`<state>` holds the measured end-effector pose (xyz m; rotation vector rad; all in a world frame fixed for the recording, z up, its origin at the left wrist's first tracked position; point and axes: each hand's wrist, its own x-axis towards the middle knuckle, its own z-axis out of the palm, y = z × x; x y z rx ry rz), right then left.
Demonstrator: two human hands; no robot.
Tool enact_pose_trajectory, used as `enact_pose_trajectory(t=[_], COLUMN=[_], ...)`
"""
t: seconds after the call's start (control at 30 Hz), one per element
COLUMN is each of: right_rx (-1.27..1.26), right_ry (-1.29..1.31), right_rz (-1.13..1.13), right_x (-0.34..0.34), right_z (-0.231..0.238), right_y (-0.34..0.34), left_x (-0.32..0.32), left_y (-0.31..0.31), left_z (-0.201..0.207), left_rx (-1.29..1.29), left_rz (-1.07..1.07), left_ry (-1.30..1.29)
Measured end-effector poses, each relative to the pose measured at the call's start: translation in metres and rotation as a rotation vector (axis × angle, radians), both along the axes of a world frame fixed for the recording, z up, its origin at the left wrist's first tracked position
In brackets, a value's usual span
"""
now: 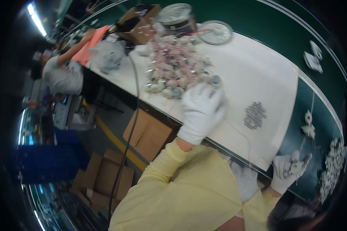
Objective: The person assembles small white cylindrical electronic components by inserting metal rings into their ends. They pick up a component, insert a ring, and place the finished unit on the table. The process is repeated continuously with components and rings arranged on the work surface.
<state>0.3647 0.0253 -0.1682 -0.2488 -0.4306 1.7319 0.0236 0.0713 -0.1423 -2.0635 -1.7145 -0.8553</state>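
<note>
Evidently, the right hand [290, 169], gloved in white, held a small white part [295, 167] at its fingers, low on the right, over the near edge of the dark green surface [283, 148]. The fingers were curled about the piece, one fingertip reaching out beyond it toward the right. The piece looked compact and irregular, its flatter face turned up toward the camera; blur left its long axis and exact heading uncertain.

Well apart from it, the left hand [202, 109], also gloved, lay over the white tabletop [272, 71], back upward, fingers pointing away from the body to the near right corner of a heap of white parts with pink wires [177, 69]. Whether those fingers were spread, pressed together or pinching a part could not be told. The heap's long axis ran away from the person, its wires pointing many ways.

Between the hands, a cluster of grey rings [255, 115] lay on the white top, and a thin pale wire [247, 140] curved toward the near edge. Beyond the right hand stood a white fitting [308, 131], in line with a slender rod; to its right stretched a long pile of white pieces [331, 169].
</note>
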Motion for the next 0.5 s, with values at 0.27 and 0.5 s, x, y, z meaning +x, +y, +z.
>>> enact_pose_trajectory(t=[0.27, 0.5], right_rx=[0.024, 0.047], right_ry=[-0.048, -0.067], right_rz=[0.067, 0.113], right_x=[0.002, 0.000], right_z=[-0.004, -0.005], right_y=[0.004, 0.002], left_x=[0.008, 0.026], left_y=[-0.003, -0.013], left_z=[-0.019, -0.013], left_rx=[0.100, -0.011], left_rz=[-0.077, 0.110], left_ry=[-0.154, -0.219])
